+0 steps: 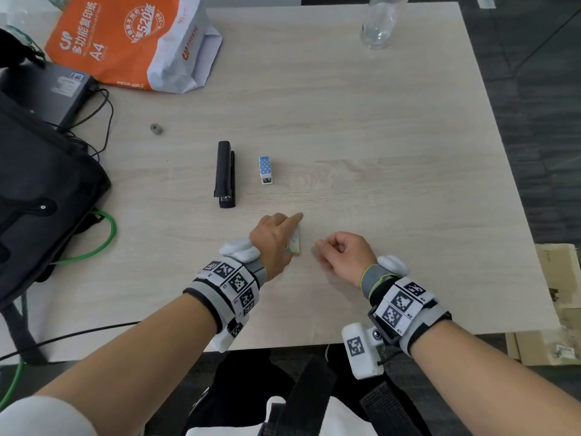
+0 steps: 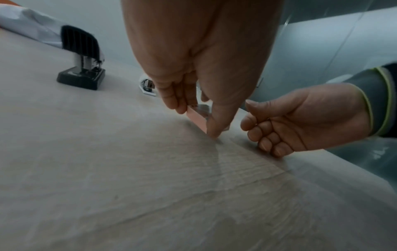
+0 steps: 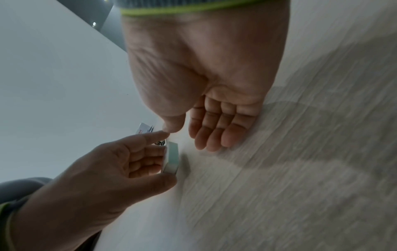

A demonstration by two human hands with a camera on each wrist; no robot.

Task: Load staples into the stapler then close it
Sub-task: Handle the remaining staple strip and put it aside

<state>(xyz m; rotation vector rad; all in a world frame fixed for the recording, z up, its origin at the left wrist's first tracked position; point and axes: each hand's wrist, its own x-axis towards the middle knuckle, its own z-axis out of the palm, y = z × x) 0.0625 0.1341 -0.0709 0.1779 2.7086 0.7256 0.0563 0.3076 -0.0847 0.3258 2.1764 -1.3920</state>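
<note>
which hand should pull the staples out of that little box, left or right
Probably the right hand: it hangs loosely curled and holds nothing, right beside the staple box. The left hand already grips that box on the table.

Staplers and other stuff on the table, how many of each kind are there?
Staplers: 2, black stapler and small blue dotted stapler
Staple boxes: 1, staple box held in left hand
Paper packs: 1, orange pack
Bottles: 1, clear bottle
Total: 5

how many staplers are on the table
2. A black stapler lies left of centre on the table; a small blue dotted stapler lies just to its right. Neither is touched; none seems hidden.
</note>
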